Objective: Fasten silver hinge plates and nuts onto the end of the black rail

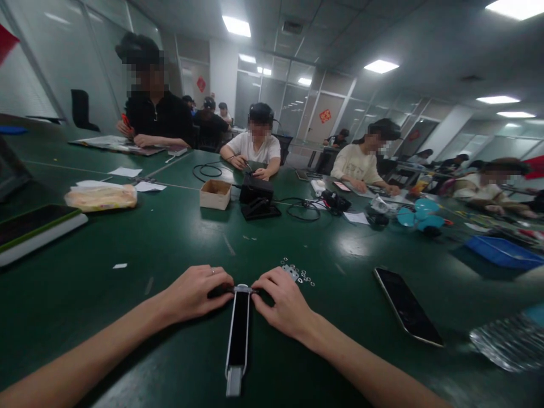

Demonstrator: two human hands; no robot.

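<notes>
A long, narrow black object with silver edges (238, 334) lies on the green table in front of me, its pale end piece pointing toward me. Across its far end runs a small grey crosspiece (243, 289). My left hand (198, 292) pinches a dark part at the left of that crosspiece, thumb and fingers closed. On the opposite side my right hand (280, 300) is closed the same way on the crosspiece's right end. Just beyond the right hand are several small metal rings (304, 276) and a perforated metal plate (290, 272), partly hidden by the fingers.
A smartphone (408, 306) and a clear plastic bottle (510, 340) lie to the right, with a blue tray (505, 251) farther back. Ahead stand a small cardboard box (215, 195) and a black device (257, 195). A wrapped package (101, 198) is at left. Other people sit around the table.
</notes>
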